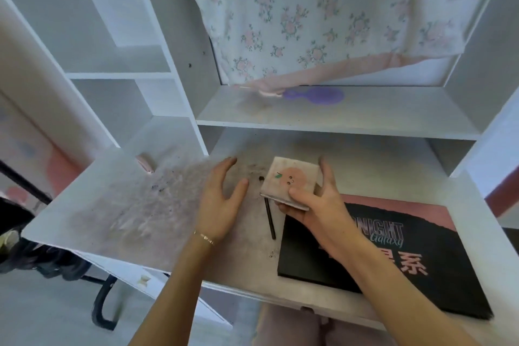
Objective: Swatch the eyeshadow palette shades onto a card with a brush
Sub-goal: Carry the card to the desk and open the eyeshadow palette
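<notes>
Eyeshadow palette [290, 180], small, square and closed, with a peach motif on its lid, is gripped by the right hand [317, 202] above the worktop [140, 205]. The left hand [222, 202] is spread beside it, holding nothing. A dark brush [270, 219] lies between the hands; a large black palette box [393, 267] rests underneath the right forearm.

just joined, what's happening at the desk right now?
A person at a white desk holds a small square palette, closed, with a peach drawing on its lid, in the right hand. The left hand hovers open beside it, holding nothing. A thin dark brush lies on the desk between the hands, untouched. A large black box lies under the right forearm. No swatching yet.
</notes>
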### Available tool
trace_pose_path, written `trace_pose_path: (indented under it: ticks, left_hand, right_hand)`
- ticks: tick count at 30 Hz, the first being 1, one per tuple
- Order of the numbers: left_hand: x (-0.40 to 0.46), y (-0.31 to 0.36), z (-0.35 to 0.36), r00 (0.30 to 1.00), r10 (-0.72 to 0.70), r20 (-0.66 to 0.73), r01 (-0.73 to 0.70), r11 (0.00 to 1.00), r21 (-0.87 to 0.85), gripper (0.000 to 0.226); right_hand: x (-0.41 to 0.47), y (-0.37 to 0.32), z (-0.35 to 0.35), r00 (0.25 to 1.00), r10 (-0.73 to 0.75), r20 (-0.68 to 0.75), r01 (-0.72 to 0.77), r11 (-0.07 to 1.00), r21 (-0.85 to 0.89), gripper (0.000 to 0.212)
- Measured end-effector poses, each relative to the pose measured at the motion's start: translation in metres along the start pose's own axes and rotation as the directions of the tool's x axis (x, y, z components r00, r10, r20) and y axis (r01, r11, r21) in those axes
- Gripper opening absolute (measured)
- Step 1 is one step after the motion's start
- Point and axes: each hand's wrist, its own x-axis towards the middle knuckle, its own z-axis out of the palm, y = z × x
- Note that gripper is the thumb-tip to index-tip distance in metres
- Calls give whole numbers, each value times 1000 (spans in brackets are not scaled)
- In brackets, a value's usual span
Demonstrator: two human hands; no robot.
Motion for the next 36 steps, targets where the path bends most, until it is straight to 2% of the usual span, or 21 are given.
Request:
trace_pose_path:
  ticks: [2,4,7,10,14,16,19,21,23,25,27,29,32,34,36]
  left_hand:
    - [-17,11,-3,992,88,95,-76,990,-118,45]
    - [-28,19,1,975,137,176,-115,985,-132,47]
    - [-29,24,8,976,186,111,-174,978,-113,35]
    - [-25,24,10,991,121,53,-111,982,-156,34]
    - [-27,20,10,984,151,96,-132,974,-183,50]
    - [-28,17,10,987,149,54,-139,977,-164,50]
    - [-25,13,11,991,27,-128,-55,974,-220,23]
    - [-21,9,11,978,-52,-204,0,969,-246,24]
    - [-17,5,10,968,-158,-194,82,933,-351,21]
    - [-11,2,8,938,-303,-166,176,835,-522,23]
    - [-2,-6,3,887,-442,-132,282,747,-602,23]
    - [8,-14,-6,856,-505,-110,380,759,-529,12]
    - [18,-30,-18,876,-412,-250,387,911,-142,7]
    - [18,-35,-20,888,-349,-301,378,925,43,10]
    - [18,-40,-19,891,-334,-309,398,901,171,10]
  right_hand:
    - [0,-1,-1,1000,-29,-8,29,998,-53,72]
    - [0,-2,-2,999,-42,-18,40,993,-115,58]
    - [2,0,-3,998,-41,-39,32,980,-198,36]
    - [5,3,-4,997,-63,-45,48,961,-271,15]
    - [9,4,-7,999,-38,-35,28,970,-242,35]
    - [11,5,-6,997,-64,-34,50,950,-310,34]
    - [13,10,-6,994,-105,9,99,898,-428,21]
    - [14,11,-6,991,-125,55,135,841,-524,20]
    - [14,13,-8,986,-121,112,165,759,-630,24]
    - [14,13,-8,982,-84,172,182,680,-710,29]
    - [13,14,-7,973,-58,223,213,593,-776,32]
    - [12,13,-8,965,-78,251,254,528,-810,32]
    - [11,12,-13,947,-151,283,320,384,-866,28]
    - [11,14,-18,931,-200,306,349,234,-908,25]
    - [12,17,-20,916,-221,336,370,135,-919,24]
